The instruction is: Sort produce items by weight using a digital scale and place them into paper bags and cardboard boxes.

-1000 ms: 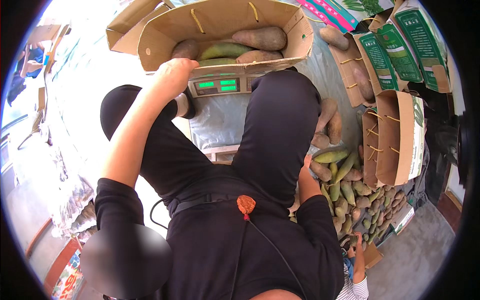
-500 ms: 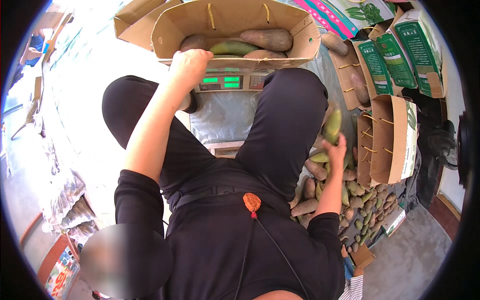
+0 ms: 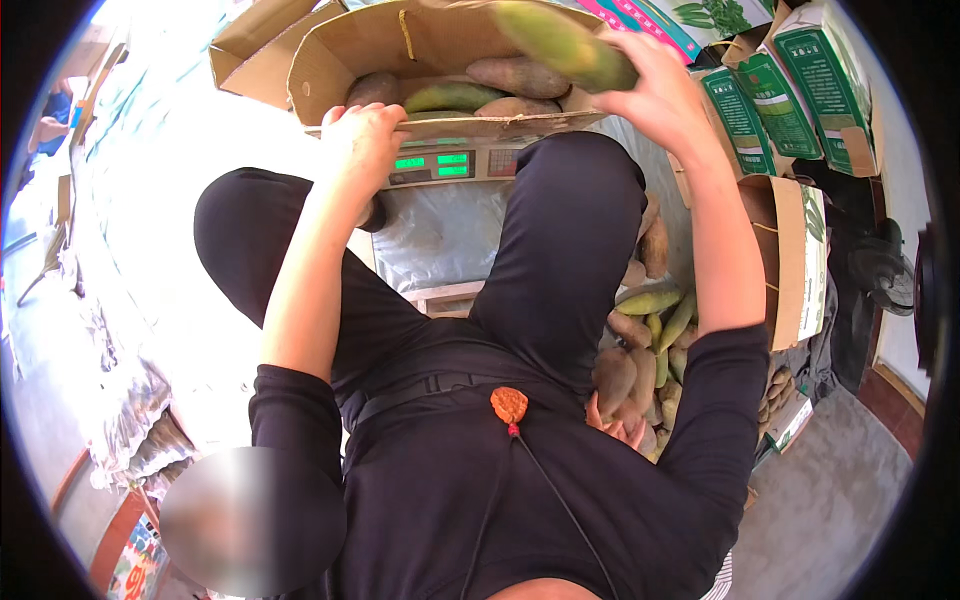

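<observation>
In front of me an open brown cardboard box (image 3: 330, 62) with yellow cord handles rests on a digital scale (image 3: 430, 166) with lit green displays. Inside lie several long root vegetables, one a green radish (image 3: 450, 97), others brownish, such as the muddy one (image 3: 517, 75). My left hand (image 3: 362, 140) is closed over the box's near rim at its left. Above the box's right end, my right hand (image 3: 645, 90) grips another long green radish (image 3: 565, 45), slightly blurred and tilted. Its far end is over the box's far side.
A pile of green and brownish root vegetables (image 3: 640, 340) lies right of my right knee; another person's hand (image 3: 618, 425) reaches into it. Green-and-white cartons (image 3: 775, 105) stand at the back right, with an open carton (image 3: 790, 260) nearer. A fan (image 3: 885, 270) is beyond them.
My right hand has carried the green radish from beside the pile up and forward to above the box. My left hand stays on the rim. Another person's hand has appeared at the pile.
</observation>
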`<state>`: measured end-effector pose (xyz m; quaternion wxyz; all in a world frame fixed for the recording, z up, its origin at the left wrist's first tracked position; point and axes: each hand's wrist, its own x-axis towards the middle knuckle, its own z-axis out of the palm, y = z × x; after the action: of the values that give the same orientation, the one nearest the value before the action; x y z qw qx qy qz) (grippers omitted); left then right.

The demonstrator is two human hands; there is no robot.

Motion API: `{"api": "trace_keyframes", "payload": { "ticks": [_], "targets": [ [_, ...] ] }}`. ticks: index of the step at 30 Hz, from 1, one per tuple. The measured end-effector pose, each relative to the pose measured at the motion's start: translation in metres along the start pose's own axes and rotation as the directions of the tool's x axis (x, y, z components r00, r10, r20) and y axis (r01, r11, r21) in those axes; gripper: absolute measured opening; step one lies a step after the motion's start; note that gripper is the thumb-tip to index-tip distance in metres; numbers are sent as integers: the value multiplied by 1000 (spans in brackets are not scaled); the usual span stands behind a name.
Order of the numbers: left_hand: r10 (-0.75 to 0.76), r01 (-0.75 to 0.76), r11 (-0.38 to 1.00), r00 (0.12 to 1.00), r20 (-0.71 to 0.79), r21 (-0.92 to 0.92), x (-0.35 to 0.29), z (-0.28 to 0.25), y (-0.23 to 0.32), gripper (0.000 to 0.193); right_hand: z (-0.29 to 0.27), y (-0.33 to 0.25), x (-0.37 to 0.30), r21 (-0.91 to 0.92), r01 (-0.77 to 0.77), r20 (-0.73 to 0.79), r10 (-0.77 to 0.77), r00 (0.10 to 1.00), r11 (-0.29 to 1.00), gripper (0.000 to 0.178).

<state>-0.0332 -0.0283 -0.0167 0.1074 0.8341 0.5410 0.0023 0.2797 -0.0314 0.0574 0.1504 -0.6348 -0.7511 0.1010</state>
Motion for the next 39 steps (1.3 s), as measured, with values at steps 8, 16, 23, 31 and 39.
{"api": "trace_keyframes", "payload": {
  "ticks": [8,16,23,31,39],
  "targets": [
    [-40,42,998,998,-42,55,-2,-2,-4,20,36,-63,74,-179,81,285,-28,958,981,41],
    [-34,37,998,998,-52,52,-3,2,-7,18,69,3,58,338,171,-8,-179,984,925,41],
    [-31,34,997,999,-43,71,-1,1,0,21,98,113,-103,691,-258,-113,453,884,675,31],
    [-66,59,997,988,-142,-56,0,1,-1,36,212,135,-327,461,-706,164,731,663,537,20],
    [-139,120,986,973,-182,-116,-3,-1,-11,40,249,109,-378,347,-904,426,817,388,249,27]
  ]
}}
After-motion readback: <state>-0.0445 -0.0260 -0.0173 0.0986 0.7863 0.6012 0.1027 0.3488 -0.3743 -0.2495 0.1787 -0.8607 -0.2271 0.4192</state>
